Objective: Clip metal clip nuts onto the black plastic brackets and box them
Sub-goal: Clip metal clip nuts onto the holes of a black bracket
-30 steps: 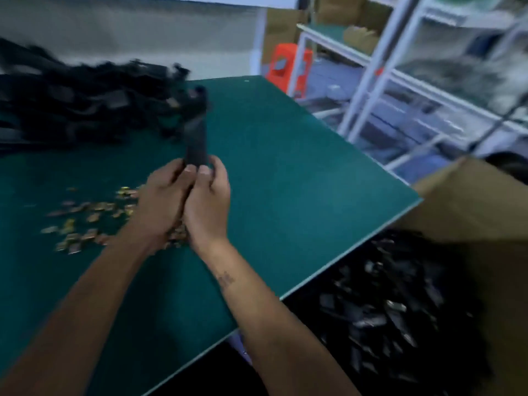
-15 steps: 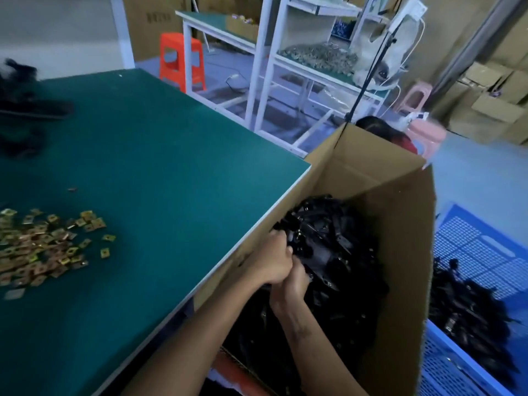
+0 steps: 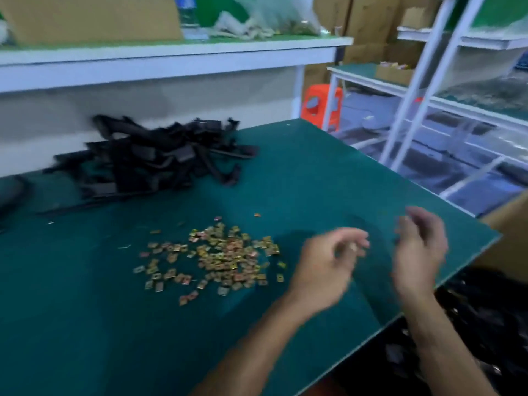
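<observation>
A heap of black plastic brackets (image 3: pixel 160 161) lies at the back left of the green table (image 3: pixel 300 181). Several gold metal clip nuts (image 3: pixel 220 255) are scattered mid-table. My left hand (image 3: pixel 328 261) hovers just right of the clip nuts, fingers loosely curled, blurred by motion, with nothing seen in it. My right hand (image 3: pixel 420 250) hovers near the table's right edge, fingers relaxed and empty. The cardboard box (image 3: pixel 508 224) stands beyond the right edge, with black brackets inside (image 3: pixel 485 324) at the lower right.
A white shelf (image 3: pixel 171 55) with a cardboard box and bags runs along the back. White metal racks (image 3: pixel 423 90) and an orange stool (image 3: pixel 323 107) stand to the right, past the table's edge.
Both hands held a bracket above the table, then lowered it into the box. Now they are back over the table, empty, by the clip nuts. The camera swung left.
</observation>
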`<state>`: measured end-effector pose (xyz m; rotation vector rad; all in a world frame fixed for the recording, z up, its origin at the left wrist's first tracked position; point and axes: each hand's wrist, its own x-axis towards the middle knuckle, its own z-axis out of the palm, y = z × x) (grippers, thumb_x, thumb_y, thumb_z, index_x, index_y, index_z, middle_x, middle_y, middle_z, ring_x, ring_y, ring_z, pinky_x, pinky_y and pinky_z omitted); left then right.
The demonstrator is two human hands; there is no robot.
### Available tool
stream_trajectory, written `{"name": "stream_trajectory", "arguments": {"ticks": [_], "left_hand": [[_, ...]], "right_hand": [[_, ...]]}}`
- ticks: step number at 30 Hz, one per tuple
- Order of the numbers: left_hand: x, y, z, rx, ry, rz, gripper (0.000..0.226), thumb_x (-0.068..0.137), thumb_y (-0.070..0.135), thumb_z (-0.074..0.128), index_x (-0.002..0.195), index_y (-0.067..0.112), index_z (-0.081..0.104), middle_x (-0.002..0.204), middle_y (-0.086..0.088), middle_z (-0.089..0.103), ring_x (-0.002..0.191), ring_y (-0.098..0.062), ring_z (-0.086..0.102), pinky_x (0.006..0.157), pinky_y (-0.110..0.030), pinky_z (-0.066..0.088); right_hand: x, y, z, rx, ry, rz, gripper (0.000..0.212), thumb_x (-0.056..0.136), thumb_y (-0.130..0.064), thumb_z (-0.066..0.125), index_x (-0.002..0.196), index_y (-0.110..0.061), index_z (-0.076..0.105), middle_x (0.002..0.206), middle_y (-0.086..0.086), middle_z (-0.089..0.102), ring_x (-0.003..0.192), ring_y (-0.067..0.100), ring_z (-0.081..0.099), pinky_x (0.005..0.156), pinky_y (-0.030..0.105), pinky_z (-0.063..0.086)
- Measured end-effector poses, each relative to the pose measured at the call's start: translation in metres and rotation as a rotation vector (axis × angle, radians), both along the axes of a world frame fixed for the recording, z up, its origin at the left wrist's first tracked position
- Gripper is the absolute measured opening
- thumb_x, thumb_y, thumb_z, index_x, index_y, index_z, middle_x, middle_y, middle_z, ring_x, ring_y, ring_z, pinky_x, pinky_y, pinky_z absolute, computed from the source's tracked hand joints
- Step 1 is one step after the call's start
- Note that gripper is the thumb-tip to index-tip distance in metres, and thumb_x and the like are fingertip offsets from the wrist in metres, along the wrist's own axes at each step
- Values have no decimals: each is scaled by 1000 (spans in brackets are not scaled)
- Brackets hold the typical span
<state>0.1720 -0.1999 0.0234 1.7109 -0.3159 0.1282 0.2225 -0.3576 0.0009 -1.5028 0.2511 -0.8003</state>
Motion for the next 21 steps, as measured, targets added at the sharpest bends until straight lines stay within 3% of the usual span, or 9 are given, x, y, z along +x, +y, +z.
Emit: {"name": "stream_trajectory", "arguments": {"ticks": [3, 7, 9, 12, 14, 18, 21], "left_hand": [[3, 84, -5, 47, -77, 338, 25, 103, 3, 51, 106, 16, 72, 86, 9, 73, 71, -6, 65, 68, -26, 51], [-16, 170, -25, 100, -92, 573, 22, 103, 11, 53, 102, 23, 72, 79, 10, 68, 54, -6, 54, 51, -18, 40], [-31, 197, -37, 116, -98, 707, 24, 102, 13, 53, 99, 28, 71, 75, 10, 66, 53, -11, 52, 48, -21, 38], [-40, 223, -48, 79, -54, 879, 31, 101, 4, 55, 94, 30, 71, 64, 7, 62, 45, -8, 45, 42, -20, 33], [-42, 229, -49, 66, -60, 936, 29, 100, 5, 54, 91, 27, 71, 59, 2, 58, 43, -6, 40, 40, -22, 30], [-39, 228, -46, 7, -88, 935, 26, 94, 15, 49, 86, 28, 70, 51, 2, 51, 41, -5, 33, 39, -25, 25], [-38, 227, -47, -20, -90, 925, 31, 97, 3, 51, 86, 23, 71, 48, 7, 47, 38, -6, 35, 37, -13, 29]], "right_hand": [[61, 83, 24, -346, 128, 482, 22, 90, -6, 64, 94, -26, 70, 90, 2, 70, 84, 16, 64, 85, 35, 51], [123, 185, 10, -832, 191, 684, 24, 92, -4, 66, 113, -9, 75, 111, 8, 74, 103, 26, 70, 101, 32, 49], [145, 231, 7, -930, 263, 792, 36, 91, -12, 69, 127, -11, 70, 128, 10, 67, 116, 27, 64, 104, 28, 43], [167, 279, 2, -776, 450, 800, 49, 93, -33, 71, 138, -17, 64, 143, 5, 61, 131, 25, 57, 111, 28, 40], [178, 295, 0, -658, 518, 657, 46, 94, -38, 68, 136, -20, 66, 143, 3, 62, 128, 24, 60, 103, 24, 45], [195, 306, 6, -516, 600, 568, 34, 93, -14, 62, 126, -15, 72, 128, 7, 68, 102, 23, 67, 82, 20, 47], [199, 301, 9, -580, 634, 569, 15, 92, -10, 58, 100, -6, 70, 105, 8, 68, 73, 16, 57, 63, 25, 45]]}}
